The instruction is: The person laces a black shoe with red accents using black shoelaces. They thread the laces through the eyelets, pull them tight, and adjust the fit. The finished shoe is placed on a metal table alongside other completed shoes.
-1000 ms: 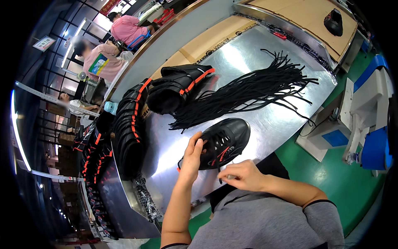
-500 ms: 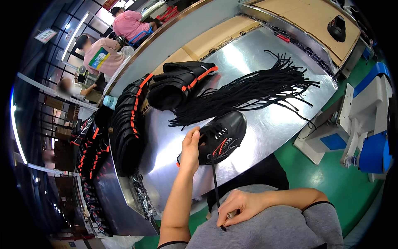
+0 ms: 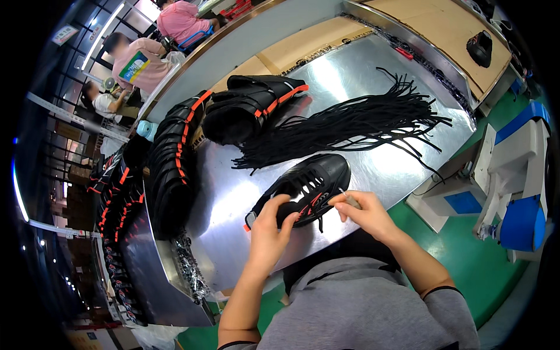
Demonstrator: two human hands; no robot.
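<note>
A black sneaker (image 3: 334,169) with red and white side markings rests on the metal table (image 3: 221,256), toe to the upper right. My left hand (image 3: 269,224) grips its collar near the heel, thumb on the near side. My right hand (image 3: 367,214) pinches a small tool (image 3: 353,202) with a pale handle and thin metal tip, close beside the shoe's forefoot. A black shoelace (image 3: 321,224) loops along the near side of the shoe; whether the tool's tip touches it is too small to tell. Beyond the shoe lies a bundle of black laces (image 3: 350,123).
Nested black shoe uppers with orange edges (image 3: 175,151) line the left side, with another stack (image 3: 248,108) beside them. A lone shoe (image 3: 479,49) sits on cardboard at the far right. A white and blue machine (image 3: 513,175) stands right. People sit working at the far left.
My right hand has risen from my lap to the shoe's forefoot, bringing the tool. The lace that was pulled taut toward me now lies in loops by the shoe. My left hand has shifted its hold.
</note>
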